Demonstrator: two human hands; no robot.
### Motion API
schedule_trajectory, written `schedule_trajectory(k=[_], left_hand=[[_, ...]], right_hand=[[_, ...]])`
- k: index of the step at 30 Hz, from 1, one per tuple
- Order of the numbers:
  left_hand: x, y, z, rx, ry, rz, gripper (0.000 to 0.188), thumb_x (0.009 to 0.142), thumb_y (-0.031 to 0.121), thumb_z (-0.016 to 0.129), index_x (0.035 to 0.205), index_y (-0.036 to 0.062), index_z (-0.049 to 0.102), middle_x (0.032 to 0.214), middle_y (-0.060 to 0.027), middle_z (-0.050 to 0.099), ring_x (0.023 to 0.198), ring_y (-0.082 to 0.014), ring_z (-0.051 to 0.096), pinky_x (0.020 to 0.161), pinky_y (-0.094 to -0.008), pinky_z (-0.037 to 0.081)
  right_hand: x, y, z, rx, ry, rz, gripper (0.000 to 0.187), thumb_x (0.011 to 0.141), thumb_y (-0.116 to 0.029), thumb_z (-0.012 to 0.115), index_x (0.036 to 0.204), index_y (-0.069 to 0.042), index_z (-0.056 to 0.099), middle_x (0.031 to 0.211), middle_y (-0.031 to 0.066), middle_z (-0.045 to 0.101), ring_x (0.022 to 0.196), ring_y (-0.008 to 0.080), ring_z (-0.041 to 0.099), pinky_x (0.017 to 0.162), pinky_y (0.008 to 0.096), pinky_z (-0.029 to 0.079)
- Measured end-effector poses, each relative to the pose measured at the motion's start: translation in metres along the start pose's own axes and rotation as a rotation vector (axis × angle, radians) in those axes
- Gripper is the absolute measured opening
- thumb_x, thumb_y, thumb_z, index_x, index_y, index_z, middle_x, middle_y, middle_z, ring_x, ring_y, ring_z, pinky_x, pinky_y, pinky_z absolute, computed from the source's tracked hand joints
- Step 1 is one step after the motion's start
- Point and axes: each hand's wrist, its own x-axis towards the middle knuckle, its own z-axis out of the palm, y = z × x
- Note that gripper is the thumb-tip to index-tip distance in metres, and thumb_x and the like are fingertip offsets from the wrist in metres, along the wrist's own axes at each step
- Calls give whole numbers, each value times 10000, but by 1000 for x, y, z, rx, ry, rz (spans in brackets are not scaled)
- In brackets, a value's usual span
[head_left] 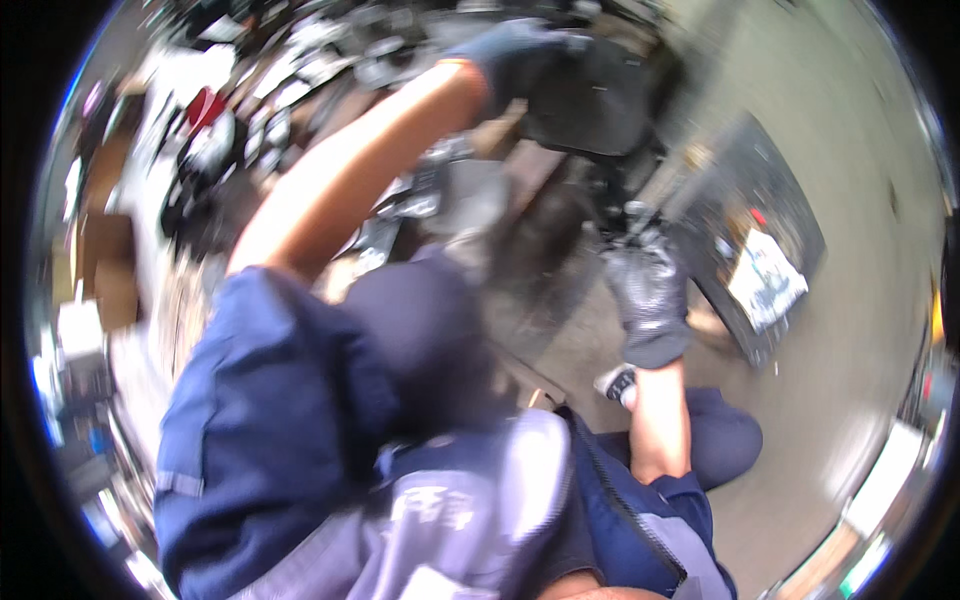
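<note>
A black rounded panel-like part [590, 100] with a narrower dark stem below it is in front of me, blurred; I cannot make out its exact kind. My left hand [520, 65], in a dark glove, reaches across to the panel's upper left edge and grips it there, its fingertips smeared. Lower down, my right hand [650, 290], in a shiny dark-grey glove, is closed around the lower end of the stem. Metal bits show at the right fingertips, too blurred to name.
A heap of mixed metal and plastic parts [300, 80] fills the upper left. Right of my right hand, a dark board [790, 190] on the floor bears a white printed packet [768, 280] and a small red piece [757, 215]. Cardboard boxes [105, 255] stand far left.
</note>
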Motion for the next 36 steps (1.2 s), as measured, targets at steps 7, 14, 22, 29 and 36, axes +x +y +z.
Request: schedule_trajectory(k=[7,14,22,29,36], left_hand=[[-123,45,-65,435,986,-14,298,685,273,629,807,0,628,830,-224,636,815,-360,622,770,-378,495],[-270,-7,-128,879,1283,-212,242,701,275,641,787,51,616,784,-198,617,789,-331,620,702,-414,489],[-405,-95,-236,802,1237,-704,417,657,335,664,961,51,642,905,-203,640,873,-359,616,784,-394,492],[-501,-263,-329,334,1371,-1047,516,707,402,662,1064,32,624,1086,-172,620,1024,-327,580,869,-376,448],[-497,-304,-294,195,1491,-797,464,773,240,670,1149,-4,551,1102,-183,611,978,-281,606,819,-365,483]], right_hand=[[60,-60,64,1286,-604,-98,292,895,-112,521,1162,0,483,1287,182,465,1172,271,469,969,451,420],[38,-61,-19,1218,-489,131,336,927,-193,471,1206,-6,460,1289,199,470,1184,311,477,997,421,400],[12,61,-77,1074,-226,345,277,927,-255,478,1120,-77,566,1081,76,603,969,203,573,875,344,430],[19,63,-77,934,-175,506,247,902,-258,514,1072,-91,575,1017,58,631,943,194,581,852,355,428],[12,77,-103,971,-144,602,264,900,-270,505,1087,-94,566,1041,63,634,973,198,593,849,361,446]])
